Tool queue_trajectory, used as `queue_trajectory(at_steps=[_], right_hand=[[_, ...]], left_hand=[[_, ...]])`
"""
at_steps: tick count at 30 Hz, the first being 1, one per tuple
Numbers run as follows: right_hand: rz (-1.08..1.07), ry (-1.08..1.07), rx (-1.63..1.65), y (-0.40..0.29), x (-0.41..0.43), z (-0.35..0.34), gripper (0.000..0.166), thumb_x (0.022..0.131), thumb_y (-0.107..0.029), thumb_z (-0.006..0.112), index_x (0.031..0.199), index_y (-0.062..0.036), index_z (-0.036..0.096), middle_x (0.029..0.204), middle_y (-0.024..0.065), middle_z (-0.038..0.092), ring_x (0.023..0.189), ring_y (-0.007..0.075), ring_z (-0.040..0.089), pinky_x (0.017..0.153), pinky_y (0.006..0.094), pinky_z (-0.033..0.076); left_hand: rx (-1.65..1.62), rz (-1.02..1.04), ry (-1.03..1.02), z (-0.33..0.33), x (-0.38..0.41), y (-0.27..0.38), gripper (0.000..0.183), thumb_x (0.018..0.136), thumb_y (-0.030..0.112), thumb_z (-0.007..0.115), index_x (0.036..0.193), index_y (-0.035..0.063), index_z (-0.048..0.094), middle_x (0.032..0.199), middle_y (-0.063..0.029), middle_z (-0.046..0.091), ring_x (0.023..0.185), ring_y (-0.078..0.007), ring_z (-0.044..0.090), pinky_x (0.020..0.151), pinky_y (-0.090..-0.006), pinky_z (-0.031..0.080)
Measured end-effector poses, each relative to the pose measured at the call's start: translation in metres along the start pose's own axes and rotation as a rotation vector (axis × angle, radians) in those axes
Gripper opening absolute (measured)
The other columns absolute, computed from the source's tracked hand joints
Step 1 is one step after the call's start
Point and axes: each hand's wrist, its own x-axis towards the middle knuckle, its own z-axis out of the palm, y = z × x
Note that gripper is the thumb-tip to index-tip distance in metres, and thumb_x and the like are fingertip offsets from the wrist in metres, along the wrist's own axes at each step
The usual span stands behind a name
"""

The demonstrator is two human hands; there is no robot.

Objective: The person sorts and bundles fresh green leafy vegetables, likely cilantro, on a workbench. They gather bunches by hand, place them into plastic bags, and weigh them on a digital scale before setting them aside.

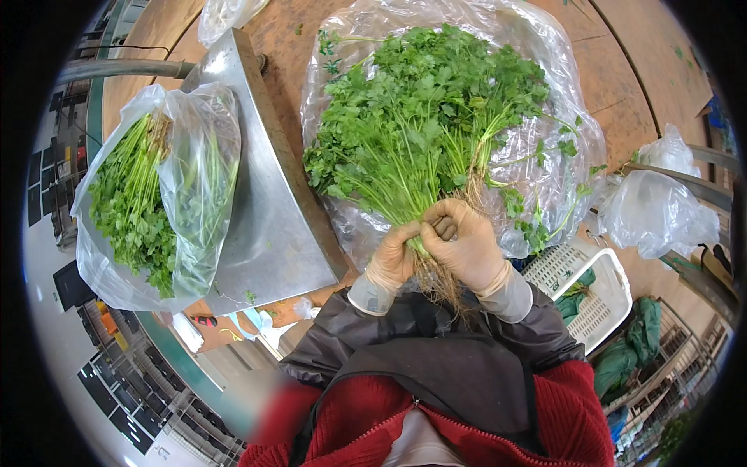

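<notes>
A bunch of leafy cilantro-like herbs (402, 175) is held near its base, its brown roots (440, 280) hanging towards my chest. My left hand (394, 257), in a thin pale glove, is closed around the stems from the left. My right hand (464, 242), gloved too, has its thumb and bent fingers at the stems' right side, almost meeting the left thumb. Beyond the hands, a heap of the same herbs (443, 76) lies on a clear plastic sheet or bag (543, 157). Loose sprigs (534, 230) are at its right.
A clear bag of rooted herbs (134, 192) sits on a metal platform (262, 233) at the left. To the right are clear plastic bags (656, 210) and a white perforated basket (613, 292) with greens in it. The wooden table (607, 87) has gaps between boards.
</notes>
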Motion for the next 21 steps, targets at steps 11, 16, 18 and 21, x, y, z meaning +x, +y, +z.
queue_trajectory(at_steps=[11,16,18,21], right_hand=[[0.194,0.042,0.411,0.024,0.002,-0.005,0.014,0.083,-0.012,0.063,0.086,-0.0046,0.051,0.071,0.0017,0.057,0.057,0.0063,0.050,0.051,0.0200,0.040],[0.219,0.055,0.529,0.009,-0.005,-0.010,0.014,0.088,-0.014,0.059,0.090,-0.0026,0.052,0.078,0.0057,0.061,0.063,0.0092,0.057,0.056,0.0211,0.045],[0.081,0.138,0.558,0.007,-0.014,-0.008,0.013,0.090,-0.014,0.057,0.092,-0.0021,0.053,0.079,0.0075,0.063,0.064,0.0110,0.059,0.057,0.0218,0.047],[-0.152,0.275,0.556,0.011,-0.026,-0.009,0.011,0.092,-0.012,0.053,0.093,-0.0013,0.055,0.080,0.0099,0.063,0.063,0.0137,0.060,0.056,0.0243,0.048]], left_hand=[[-0.026,-0.058,-0.094,0.024,-0.004,0.007,0.036,0.082,0.012,0.060,0.113,-0.0044,0.052,0.101,-0.0133,0.061,0.090,-0.0228,0.060,0.082,-0.0356,0.050],[-0.138,-0.045,-0.227,0.025,-0.005,0.011,0.043,0.083,0.015,0.058,0.120,-0.0035,0.048,0.101,-0.0144,0.060,0.087,-0.0239,0.061,0.077,-0.0360,0.052],[-0.118,-0.013,-0.176,0.024,-0.004,0.012,0.044,0.084,0.017,0.057,0.122,-0.0036,0.047,0.100,-0.0140,0.060,0.090,-0.0242,0.061,0.078,-0.0345,0.052],[-0.131,-0.040,-0.162,0.017,-0.002,0.013,0.045,0.083,0.018,0.056,0.121,-0.0041,0.047,0.101,-0.0140,0.060,0.091,-0.0242,0.060,0.080,-0.0342,0.052]])
